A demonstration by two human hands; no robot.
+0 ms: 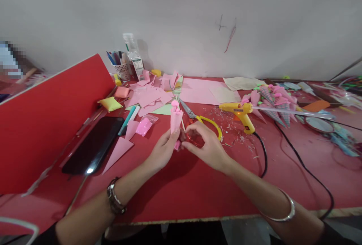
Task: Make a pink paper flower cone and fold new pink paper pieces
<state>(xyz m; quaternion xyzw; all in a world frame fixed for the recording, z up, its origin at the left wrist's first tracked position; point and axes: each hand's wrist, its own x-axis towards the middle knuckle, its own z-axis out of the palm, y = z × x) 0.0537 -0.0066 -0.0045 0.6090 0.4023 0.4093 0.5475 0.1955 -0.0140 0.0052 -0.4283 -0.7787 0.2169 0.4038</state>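
Observation:
My left hand [163,150] pinches the lower end of a rolled pink paper cone [175,120] that stands upright above the red table [181,192], with small pink buds at its top. My right hand [206,145] is closed at the cone's base, fingertips touching it right next to the left hand's. A thin stick runs beside the cone. Yellow-handled scissors [207,122] lie just behind my right hand. A yellow glue gun [240,112] stands to the right of them.
A black phone [94,145] and a flat pink paper triangle [118,152] lie at the left beside a red board [51,113]. Pink paper scraps [149,96], a pen cup [121,69] and a bottle stand at the back. Finished paper cones [273,103] and black cords [296,158] fill the right.

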